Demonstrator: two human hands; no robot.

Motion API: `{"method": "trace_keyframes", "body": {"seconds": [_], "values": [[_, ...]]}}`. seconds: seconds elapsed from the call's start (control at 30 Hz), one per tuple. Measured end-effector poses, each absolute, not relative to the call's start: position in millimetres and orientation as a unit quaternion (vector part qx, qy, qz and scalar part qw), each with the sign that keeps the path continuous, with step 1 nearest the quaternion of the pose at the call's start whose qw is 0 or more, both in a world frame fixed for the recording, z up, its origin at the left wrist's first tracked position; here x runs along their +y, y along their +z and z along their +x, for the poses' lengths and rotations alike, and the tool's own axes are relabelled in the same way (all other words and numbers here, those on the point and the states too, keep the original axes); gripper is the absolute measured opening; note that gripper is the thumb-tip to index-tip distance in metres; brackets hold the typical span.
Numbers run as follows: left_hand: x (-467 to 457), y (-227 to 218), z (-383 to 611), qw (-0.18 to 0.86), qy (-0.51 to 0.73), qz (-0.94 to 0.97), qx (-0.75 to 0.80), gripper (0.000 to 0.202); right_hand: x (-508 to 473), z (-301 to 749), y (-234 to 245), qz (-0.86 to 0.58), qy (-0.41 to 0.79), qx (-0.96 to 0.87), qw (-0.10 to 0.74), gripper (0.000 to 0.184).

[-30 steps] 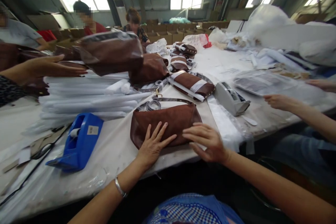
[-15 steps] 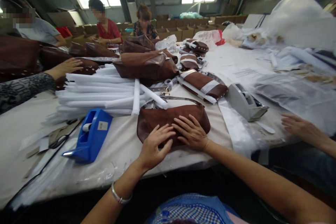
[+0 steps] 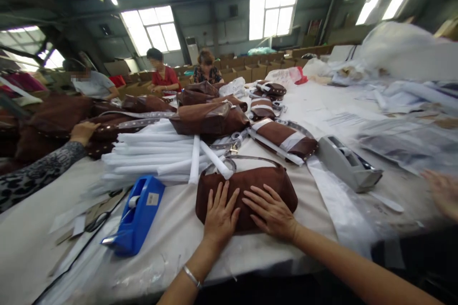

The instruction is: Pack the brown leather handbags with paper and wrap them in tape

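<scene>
A brown handbag lies on the covered table in front of me, its strap arching along the far side. My left hand rests flat on the bag's left half, fingers spread. On the right half lies my right hand, also flat with its fingers apart. A white paper roll touches the bag's far edge beside a metal buckle. Neither hand grips anything.
A blue tape dispenser stands at left, a grey one at right. White rolls and more brown bags lie beyond. A co-worker's hand touches bags at left; another person's hand is at the right edge.
The view has tilted up. My left hand has flattened onto the bag, while my right hand stays on it. The co-worker's hand at left has shifted against the bags.
</scene>
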State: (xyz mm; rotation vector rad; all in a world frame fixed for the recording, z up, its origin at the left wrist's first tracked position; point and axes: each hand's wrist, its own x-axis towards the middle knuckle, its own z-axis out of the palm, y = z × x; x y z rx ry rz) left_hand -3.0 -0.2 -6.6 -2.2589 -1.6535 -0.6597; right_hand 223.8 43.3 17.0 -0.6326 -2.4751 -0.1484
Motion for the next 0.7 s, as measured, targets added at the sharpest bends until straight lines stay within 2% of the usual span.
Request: {"method": "trace_keyframes", "body": {"seconds": [0.13, 0.2, 0.27, 0.37, 0.5, 0.6, 0.7], "values": [[1, -9, -4, 0.169, -0.221, -0.769, -0.575, 0.065, 59, 228, 53, -0.270, 0.098, -0.886, 0.363, 0.031], [3, -11, -5, 0.183, -0.220, -0.768, -0.572, 0.065, 81, 226, 74, -0.329, 0.146, -0.838, 0.409, 0.031], [3, -12, -4, 0.192, -0.221, -0.768, -0.569, 0.064, 109, 215, 90, -0.385, 0.144, -0.812, 0.416, 0.033], [2, -10, -3, 0.200, -0.236, -0.759, -0.574, 0.062, 144, 179, 99, -0.417, 0.136, -0.839, 0.322, 0.041], [0, -8, -2, 0.229, -0.238, -0.747, -0.577, 0.061, 167, 113, 93, -0.450, 0.142, -0.865, 0.169, 0.064], [0, -6, -2, 0.252, -0.239, -0.738, -0.578, 0.061, 178, 67, 90, -0.461, 0.149, -0.864, 0.137, 0.072], [2, -7, -2, 0.261, -0.242, -0.734, -0.578, 0.061, 189, 32, 92, -0.423, 0.182, -0.876, 0.145, 0.060]]}}
